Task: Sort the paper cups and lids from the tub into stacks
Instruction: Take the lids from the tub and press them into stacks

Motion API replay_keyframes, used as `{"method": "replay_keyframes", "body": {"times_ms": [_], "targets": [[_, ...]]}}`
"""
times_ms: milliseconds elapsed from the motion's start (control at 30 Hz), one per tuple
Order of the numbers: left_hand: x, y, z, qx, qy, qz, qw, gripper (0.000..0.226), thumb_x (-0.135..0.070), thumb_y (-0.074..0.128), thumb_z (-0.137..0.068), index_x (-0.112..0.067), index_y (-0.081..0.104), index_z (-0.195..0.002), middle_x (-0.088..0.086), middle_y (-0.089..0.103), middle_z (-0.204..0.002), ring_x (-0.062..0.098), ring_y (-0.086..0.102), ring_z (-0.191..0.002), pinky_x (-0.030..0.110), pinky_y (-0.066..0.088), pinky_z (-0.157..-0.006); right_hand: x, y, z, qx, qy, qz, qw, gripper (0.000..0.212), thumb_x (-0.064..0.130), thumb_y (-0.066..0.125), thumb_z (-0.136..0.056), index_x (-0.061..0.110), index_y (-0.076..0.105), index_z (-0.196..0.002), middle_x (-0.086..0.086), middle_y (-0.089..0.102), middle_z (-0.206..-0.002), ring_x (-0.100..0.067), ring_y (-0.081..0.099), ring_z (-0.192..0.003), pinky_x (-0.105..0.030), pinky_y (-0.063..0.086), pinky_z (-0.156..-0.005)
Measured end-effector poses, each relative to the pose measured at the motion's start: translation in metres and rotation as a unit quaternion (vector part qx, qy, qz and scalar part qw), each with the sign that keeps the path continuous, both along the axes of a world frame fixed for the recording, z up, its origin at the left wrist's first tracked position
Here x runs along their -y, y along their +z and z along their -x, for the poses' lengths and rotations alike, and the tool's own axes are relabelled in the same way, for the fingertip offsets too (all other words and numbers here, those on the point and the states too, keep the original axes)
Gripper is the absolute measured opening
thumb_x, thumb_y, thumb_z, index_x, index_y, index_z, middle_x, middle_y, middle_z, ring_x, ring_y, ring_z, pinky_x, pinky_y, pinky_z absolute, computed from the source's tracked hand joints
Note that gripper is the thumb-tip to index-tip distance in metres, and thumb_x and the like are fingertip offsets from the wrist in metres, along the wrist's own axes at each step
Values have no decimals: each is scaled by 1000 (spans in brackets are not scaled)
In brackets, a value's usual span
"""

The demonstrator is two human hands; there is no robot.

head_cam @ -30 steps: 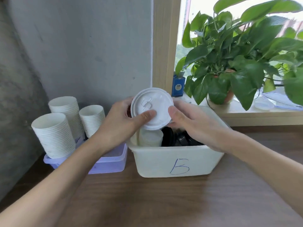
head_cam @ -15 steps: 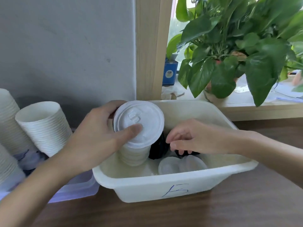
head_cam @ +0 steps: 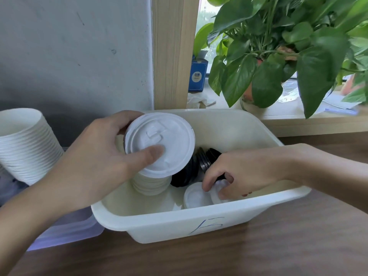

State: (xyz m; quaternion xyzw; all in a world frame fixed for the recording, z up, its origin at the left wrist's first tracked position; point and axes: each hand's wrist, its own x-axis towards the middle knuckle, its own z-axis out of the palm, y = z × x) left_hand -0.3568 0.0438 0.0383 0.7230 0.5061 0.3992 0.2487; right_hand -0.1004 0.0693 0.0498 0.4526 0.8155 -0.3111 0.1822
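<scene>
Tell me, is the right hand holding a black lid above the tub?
No. The right hand reaches down inside the tub, its fingers on small white lids at the bottom.

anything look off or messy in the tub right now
Nothing damaged or spilled. The black lids lie jumbled on edge in the tub, and two small white lids lie loose by the right hand.

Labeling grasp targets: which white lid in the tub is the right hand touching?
The small white lid at the tub's front right, under the right hand's fingers. The other small lid lies beside it untouched; the large lid is in the left hand.
</scene>
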Motion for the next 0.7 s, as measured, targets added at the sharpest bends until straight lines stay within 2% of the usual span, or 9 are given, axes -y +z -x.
{"method": "replay_keyframes", "body": {"times_ms": [167,267,333,433,500,600,700], "targets": [[2,2,-2,-7,-2,-4,1000,33,-53,69,-65,-49,63,-97,-39,65,-95,-14,61,-90,19,44,-72,-2,0,0,11,15,-13,1000,33,15,54,-91,27,62,-120,48,49,-64,-4,52,-57,-12,40,-54],[1,1,-2,-9,1,-5,1000,34,-54,69,-65,-48,63,-98,-39,65,-95,-14,61,-90,19,44,-72,-2,5,-2,17,8,-21,1000,34,11,53,-89,27,64,-117,36,56,-79,-10,61,-61,-15,45,-58],[1,1,-1,-10,3,-6,1000,36,-54,69,-65,-47,63,-100,-38,65,-96,-14,61,-91,19,44,-73,-1,8,-5,14,1,-22,1000,29,15,57,-89,28,66,-114,28,54,-94,-13,65,-66,-16,47,-61],[0,2,-1,-10,3,-1,1000,42,-58,77,-65,-45,64,-103,-37,66,-98,-14,61,-93,20,45,-76,0,12,-9,23,8,-23,999,16,24,63,-88,33,69,-100,22,54,-101,-12,64,-67,-14,44,-60],[1,2,0,-14,6,0,1000,47,-58,77,-66,-41,66,-108,-34,67,-99,-12,61,-95,19,44,-77,4,18,-10,23,6,-40,999,5,32,65,-87,30,70,-88,20,55,-99,-9,64,-68,-12,43,-59],[-1,1,0,-11,12,9,1000,46,-53,79,-71,-36,66,-113,-32,67,-100,-11,61,-95,18,44,-76,8,26,-13,7,-7,-107,994,27,42,65,-86,19,65,-73,11,58,-87,1,51,-60,-9,39,-58],[0,3,-1,5,17,25,1000,39,-41,78,-77,-34,66,-114,-28,69,-100,-9,62,-94,18,45,-75,18,33,-18,-10,-29,-186,982,26,42,70,-81,22,60,-69,12,56,-77,2,49,-62,-12,39,-58]]}}
